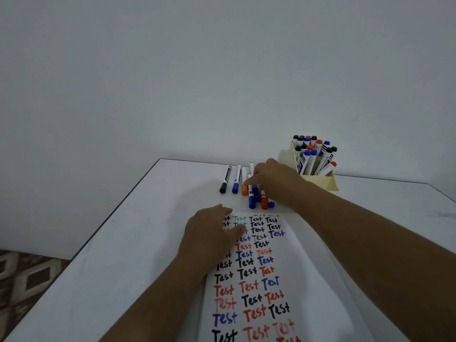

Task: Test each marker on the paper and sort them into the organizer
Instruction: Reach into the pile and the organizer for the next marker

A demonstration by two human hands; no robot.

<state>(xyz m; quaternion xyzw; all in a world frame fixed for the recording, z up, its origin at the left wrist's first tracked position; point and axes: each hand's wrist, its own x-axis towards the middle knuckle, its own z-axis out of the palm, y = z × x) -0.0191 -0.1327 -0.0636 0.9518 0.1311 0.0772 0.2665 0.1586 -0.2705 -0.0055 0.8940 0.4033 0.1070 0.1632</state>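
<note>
Your right hand (274,178) is closing its grip on one marker in the loose cluster (254,193) near the tabletop's far edge, just beside the organizer (320,180). Your left hand (209,233) presses flat on the paper (249,280). Markers are light, stiff and roll easily (slick barrels), so pinch mid-barrel.
</note>
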